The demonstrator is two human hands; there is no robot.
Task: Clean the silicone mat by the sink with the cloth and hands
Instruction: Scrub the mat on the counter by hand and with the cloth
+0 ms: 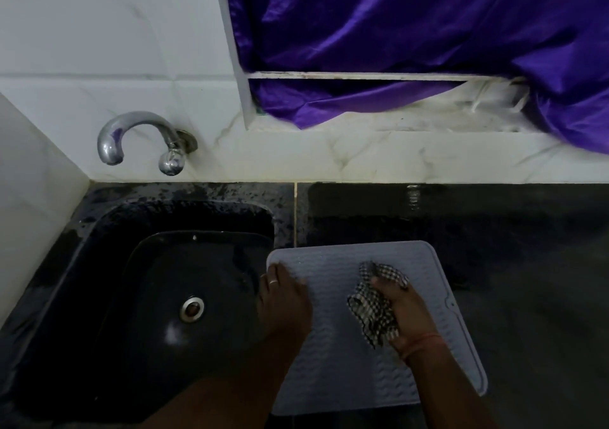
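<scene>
A pale grey ribbed silicone mat (339, 356) lies on the dark counter just right of the sink, its left edge at the sink's rim. My left hand (285, 300) rests flat on the mat's near-left corner, fingers straight, a ring on one finger. My right hand (403, 310) grips a bunched black-and-white checked cloth (374, 310) and presses it onto the middle of the mat. Part of the cloth sticks out beyond the fingers towards the wall.
A black sink (158, 297) with a steel drain (191, 309) fills the left. A chrome tap (141, 138) juts from the white tiled wall above it. Dark, wet counter (494, 231) stretches to the right. A purple curtain (412, 33) hangs over the window ledge.
</scene>
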